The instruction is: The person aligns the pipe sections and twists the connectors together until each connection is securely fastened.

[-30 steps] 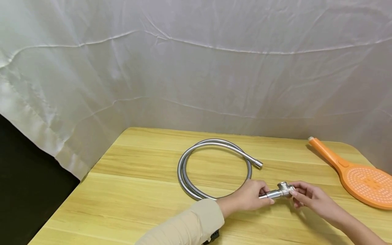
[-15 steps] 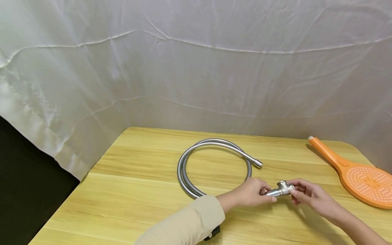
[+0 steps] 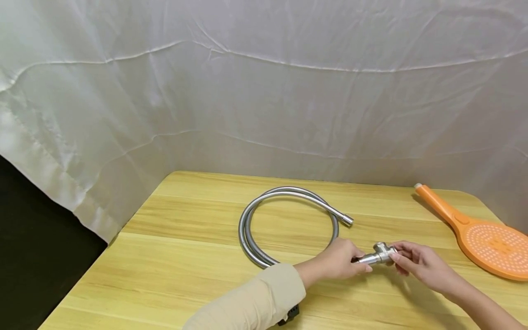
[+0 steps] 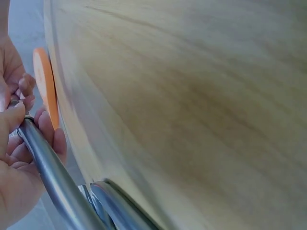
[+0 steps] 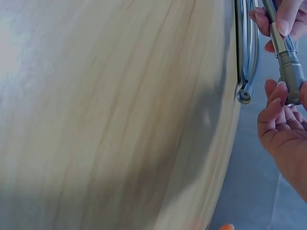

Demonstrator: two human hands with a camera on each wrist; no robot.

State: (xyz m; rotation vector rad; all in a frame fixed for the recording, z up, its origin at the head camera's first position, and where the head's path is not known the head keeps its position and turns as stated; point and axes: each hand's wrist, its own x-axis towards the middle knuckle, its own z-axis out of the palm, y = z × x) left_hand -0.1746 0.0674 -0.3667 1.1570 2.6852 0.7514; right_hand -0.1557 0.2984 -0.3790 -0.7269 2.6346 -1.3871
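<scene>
A coiled chrome shower hose [image 3: 246, 229] lies on the wooden table, one free end pointing right. My left hand [image 3: 338, 261] grips its other end by the metal connector [image 5: 277, 38], the thumb along it. The connector meets a small chrome tee fitting [image 3: 381, 253], in line with it. My right hand [image 3: 420, 266] pinches the fitting's far end between thumb and fingers. In the left wrist view the hose [image 4: 62, 184] runs from my left fingers back toward the coil. Both hands are above the table, and the left fingers partly hide the connector.
An orange shower head [image 3: 495, 247] with a round spray face lies at the table's right side, handle toward the back. Behind the wooden table [image 3: 177, 270] hangs a pale grey cloth [image 3: 288, 105]. A dark gap shows past the left edge.
My left fingers have shifted slightly toward the tee fitting, covering more of the connector. The right hand keeps its pinch almost unmoved, and the coil and shower head have stayed put.
</scene>
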